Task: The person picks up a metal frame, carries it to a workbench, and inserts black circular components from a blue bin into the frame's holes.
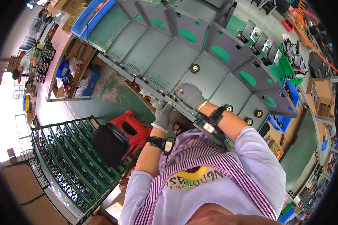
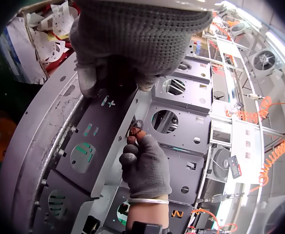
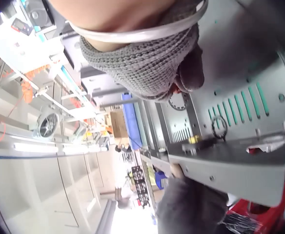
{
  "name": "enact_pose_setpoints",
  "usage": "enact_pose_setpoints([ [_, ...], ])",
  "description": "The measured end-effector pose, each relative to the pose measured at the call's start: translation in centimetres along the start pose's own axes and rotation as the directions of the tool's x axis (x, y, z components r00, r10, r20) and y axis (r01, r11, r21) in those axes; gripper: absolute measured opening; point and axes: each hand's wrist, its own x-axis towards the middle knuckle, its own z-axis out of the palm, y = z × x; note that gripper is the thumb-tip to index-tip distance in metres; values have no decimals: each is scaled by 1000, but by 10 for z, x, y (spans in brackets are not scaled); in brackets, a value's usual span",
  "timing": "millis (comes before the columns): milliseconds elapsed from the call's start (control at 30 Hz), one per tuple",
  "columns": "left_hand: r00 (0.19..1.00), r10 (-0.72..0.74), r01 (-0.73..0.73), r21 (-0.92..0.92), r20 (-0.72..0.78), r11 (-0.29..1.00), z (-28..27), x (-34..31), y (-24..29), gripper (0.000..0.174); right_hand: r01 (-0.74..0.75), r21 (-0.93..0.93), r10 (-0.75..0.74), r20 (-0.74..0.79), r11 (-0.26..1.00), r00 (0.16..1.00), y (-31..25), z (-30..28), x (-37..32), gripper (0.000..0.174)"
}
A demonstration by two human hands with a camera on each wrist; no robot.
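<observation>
Grey metal panels (image 1: pixel 161 60) stretch before the person. The gloved left hand (image 1: pixel 162 115) grips the near panel's front lip (image 3: pixel 230 170); in the left wrist view this hand (image 2: pixel 132 44) fills the top. Just inside that lip, the gloved right hand (image 1: pixel 191 95) pinches a small dark and reddish part (image 2: pixel 136 127), seen between thumb and fingers of the right hand (image 2: pixel 150 168) in the left wrist view. In the right wrist view a small yellow piece (image 3: pixel 195 139) and a dark ring (image 3: pixel 219 126) lie by the lip. The pinched part is mostly hidden there.
Black round parts with brass centres (image 1: pixel 195 68) sit on the panels. Upright plates with oval holes (image 1: pixel 220 53) line the far side. A red stool (image 1: pixel 129 129) and a green rack (image 1: pixel 75 161) stand at the left. Blue bins (image 1: pixel 285 120) are at the right.
</observation>
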Motion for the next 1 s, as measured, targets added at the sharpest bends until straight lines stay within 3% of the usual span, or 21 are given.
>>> enact_pose_setpoints([
  [133,1000,1,-1,67,4,998,-1,-2,6,25,122,-2,-121,114,993,986,1,16,-4,25],
  [233,997,72,-72,-2,-36,997,5,-2,3,23,179,8,-178,167,984,970,17,13,-3,28],
  [333,998,54,-53,42,-23,998,2,-1,3,22,183,131,-207,205,974,957,26,7,1,28],
  [433,999,22,-20,47,-35,999,7,-7,15,22,-123,307,68,184,944,981,21,0,3,28],
  [533,999,32,-32,-14,-21,999,5,-2,5,22,21,243,-37,62,970,997,21,12,10,28],
  [567,999,32,-32,-16,-6,999,4,-1,3,21,0,192,-21,109,981,994,17,15,11,30],
  [700,1000,16,-16,-63,5,998,2,-1,0,23,147,132,-168,164,980,972,10,28,12,38],
  [800,1000,-7,6,-98,-4,995,1,1,-5,25,-8,121,-46,440,993,897,8,6,15,40],
  [900,1000,2,-2,-90,8,996,1,0,-1,25,-229,333,20,527,915,849,14,1,21,40],
  [1000,1000,15,-16,-102,-4,995,6,-5,10,26,-317,515,-2,526,797,850,24,10,27,39],
])
